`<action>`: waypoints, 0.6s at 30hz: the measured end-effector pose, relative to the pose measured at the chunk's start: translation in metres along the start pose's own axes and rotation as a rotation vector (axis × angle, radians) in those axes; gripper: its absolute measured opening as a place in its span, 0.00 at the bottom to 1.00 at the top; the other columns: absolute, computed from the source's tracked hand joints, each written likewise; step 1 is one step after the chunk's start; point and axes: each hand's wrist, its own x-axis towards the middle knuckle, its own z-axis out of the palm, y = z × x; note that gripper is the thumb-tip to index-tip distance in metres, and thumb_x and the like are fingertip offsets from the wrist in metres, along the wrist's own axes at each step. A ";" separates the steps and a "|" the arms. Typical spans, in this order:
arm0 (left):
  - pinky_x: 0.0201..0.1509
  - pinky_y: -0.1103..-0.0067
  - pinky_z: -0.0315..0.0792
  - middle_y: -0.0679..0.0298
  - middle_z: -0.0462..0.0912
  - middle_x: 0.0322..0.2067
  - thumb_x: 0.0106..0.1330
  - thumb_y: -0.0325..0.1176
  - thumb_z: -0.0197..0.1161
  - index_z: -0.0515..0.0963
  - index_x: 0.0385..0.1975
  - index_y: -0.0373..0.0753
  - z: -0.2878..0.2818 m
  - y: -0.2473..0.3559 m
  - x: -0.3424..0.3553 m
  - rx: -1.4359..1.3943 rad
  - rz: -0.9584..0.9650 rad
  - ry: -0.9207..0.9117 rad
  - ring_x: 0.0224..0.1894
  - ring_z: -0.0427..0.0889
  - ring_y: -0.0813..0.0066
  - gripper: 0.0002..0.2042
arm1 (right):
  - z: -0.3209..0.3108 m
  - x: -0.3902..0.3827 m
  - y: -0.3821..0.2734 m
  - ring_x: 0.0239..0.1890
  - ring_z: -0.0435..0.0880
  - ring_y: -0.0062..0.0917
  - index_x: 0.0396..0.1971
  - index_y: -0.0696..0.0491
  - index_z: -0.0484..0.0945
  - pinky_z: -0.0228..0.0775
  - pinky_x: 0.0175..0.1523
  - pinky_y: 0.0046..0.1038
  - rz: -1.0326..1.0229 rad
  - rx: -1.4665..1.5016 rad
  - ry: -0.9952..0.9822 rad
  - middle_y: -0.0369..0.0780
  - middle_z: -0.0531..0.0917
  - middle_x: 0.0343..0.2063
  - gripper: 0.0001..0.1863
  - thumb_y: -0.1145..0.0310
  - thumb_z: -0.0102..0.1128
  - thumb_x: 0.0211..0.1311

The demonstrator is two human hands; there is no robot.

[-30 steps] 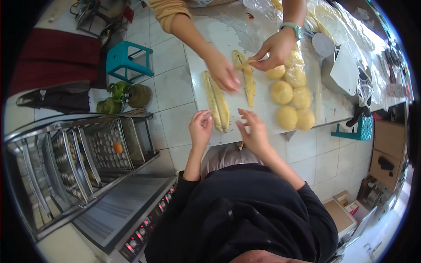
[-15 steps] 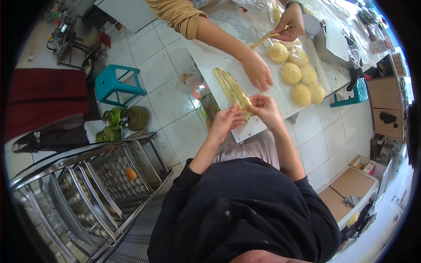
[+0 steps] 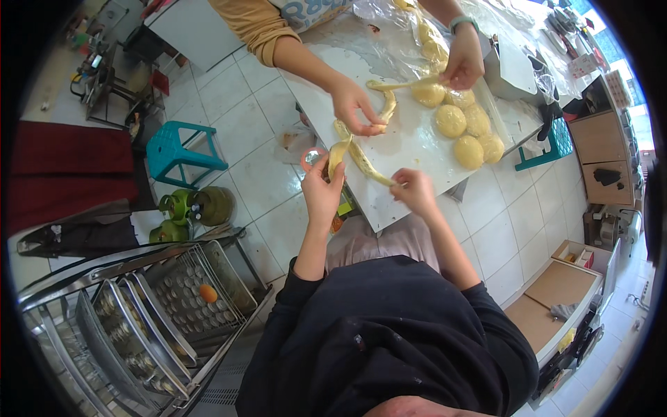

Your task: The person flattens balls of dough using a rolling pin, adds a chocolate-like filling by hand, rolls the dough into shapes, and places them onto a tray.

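White tabletop [image 3: 420, 154], dough strips [image 3: 369, 169] (in hands [image 3: 415, 190])

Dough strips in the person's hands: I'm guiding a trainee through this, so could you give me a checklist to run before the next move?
1. Left hand has hold of the left strip: ok.
2. Right hand has hold of the right strip at its near end: ok.
3. Left strip lying on the white table: not ok, it is held up.
4. Left strip and right strip joined where they meet: cannot tell, too small.
5. Co-worker's nearer hand well away: not ok, it is close to where they meet.
6. Dough balls clear of both hands: ok.
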 end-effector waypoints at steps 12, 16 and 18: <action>0.37 0.72 0.71 0.49 0.74 0.39 0.52 0.25 0.55 0.75 0.31 0.33 0.084 -0.031 -0.040 0.256 0.248 -0.084 0.34 0.77 0.55 0.08 | -0.007 0.009 -0.046 0.22 0.78 0.22 0.25 0.57 0.78 0.67 0.26 0.22 -0.353 -0.143 0.230 0.41 0.79 0.19 0.10 0.69 0.62 0.42; 0.38 0.75 0.68 0.54 0.69 0.41 0.52 0.27 0.57 0.71 0.37 0.33 0.094 -0.055 -0.041 0.080 0.385 -0.158 0.38 0.75 0.60 0.12 | 0.045 0.012 -0.036 0.33 0.72 0.30 0.23 0.52 0.79 0.58 0.40 0.30 -0.491 -0.593 0.172 0.39 0.77 0.24 0.10 0.62 0.61 0.43; 0.40 0.73 0.67 0.54 0.70 0.42 0.52 0.29 0.57 0.68 0.41 0.33 0.089 -0.060 -0.050 0.327 0.518 -0.168 0.41 0.73 0.58 0.16 | 0.045 0.014 -0.035 0.42 0.68 0.34 0.24 0.51 0.79 0.54 0.46 0.34 -0.375 -0.847 -0.030 0.42 0.74 0.31 0.12 0.59 0.60 0.44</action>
